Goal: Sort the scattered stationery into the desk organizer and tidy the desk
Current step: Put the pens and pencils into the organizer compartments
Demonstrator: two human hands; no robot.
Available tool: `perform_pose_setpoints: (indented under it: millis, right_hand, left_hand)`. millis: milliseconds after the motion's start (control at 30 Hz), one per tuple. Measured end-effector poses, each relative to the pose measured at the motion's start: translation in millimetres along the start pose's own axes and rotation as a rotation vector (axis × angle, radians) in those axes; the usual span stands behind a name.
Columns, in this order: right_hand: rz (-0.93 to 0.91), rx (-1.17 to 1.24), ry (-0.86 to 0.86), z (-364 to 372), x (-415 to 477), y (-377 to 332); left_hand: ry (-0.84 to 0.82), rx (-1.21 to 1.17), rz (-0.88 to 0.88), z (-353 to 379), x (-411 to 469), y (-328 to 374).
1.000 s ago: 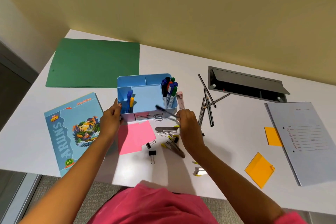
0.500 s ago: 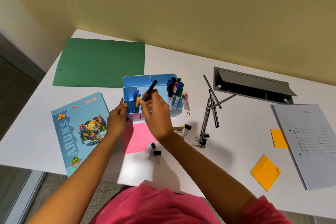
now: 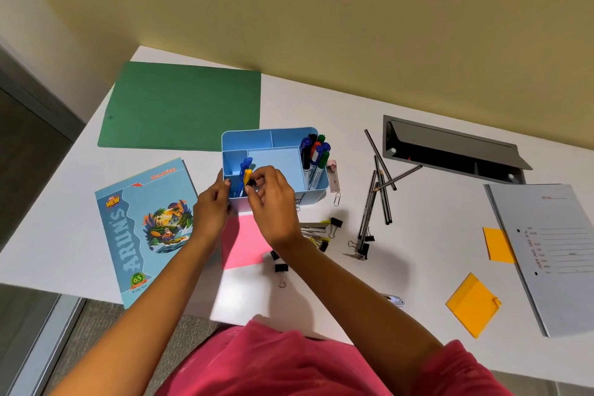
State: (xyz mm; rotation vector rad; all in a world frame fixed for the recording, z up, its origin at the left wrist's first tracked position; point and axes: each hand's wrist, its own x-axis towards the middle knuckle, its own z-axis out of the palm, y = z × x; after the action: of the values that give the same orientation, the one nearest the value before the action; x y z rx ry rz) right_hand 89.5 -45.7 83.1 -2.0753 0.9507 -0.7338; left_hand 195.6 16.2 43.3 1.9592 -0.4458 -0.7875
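Note:
The light blue desk organizer (image 3: pixel 276 138) stands mid-desk, with several markers (image 3: pixel 316 154) upright in its right compartment and blue and yellow pens in its front-left one. My left hand (image 3: pixel 212 206) grips the organizer's front-left corner. My right hand (image 3: pixel 273 199) pinches the top of a black pen (image 3: pixel 250 182), which stands mostly sunk in the front-left compartment. Several black pencils (image 3: pixel 381 190) lie scattered to the right. Binder clips (image 3: pixel 281 268) and metal clips (image 3: pixel 313 225) lie in front, partly hidden under my right forearm.
A pink sticky pad (image 3: pixel 241 244) lies before the organizer. A green folder (image 3: pixel 183 106) is at the back left and a blue book (image 3: pixel 148 228) at the left. Two orange notes (image 3: pixel 472 304) and a grey file (image 3: pixel 553 251) are at the right. A grey cable tray (image 3: pixel 450 151) is open behind.
My right hand carried the black pen left from the clips to the organizer and lowered it into the front-left compartment. My left hand stayed on the organizer's corner.

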Motion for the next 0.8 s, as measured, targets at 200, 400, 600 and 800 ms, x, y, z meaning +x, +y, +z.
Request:
perform_pose_setpoints:
  millis: [200,400,600,800]
  right_hand:
    - [-0.014,0.059,0.128,-13,-1,10]
    - [0.057,0.027,0.365,-51,-10,43]
    - [0.176,-0.162,0.469,-77,-22,113]
    - [0.518,-0.310,0.373,-97,-22,161]
  left_hand:
    - [0.009,-0.021,-0.030,2,2,-1]
    - [-0.011,-0.043,-0.037,1,3,-5]
    - [-0.022,-0.069,-0.045,1,-1,-1]
    - [-0.022,-0.066,-0.055,-1,0,-2]
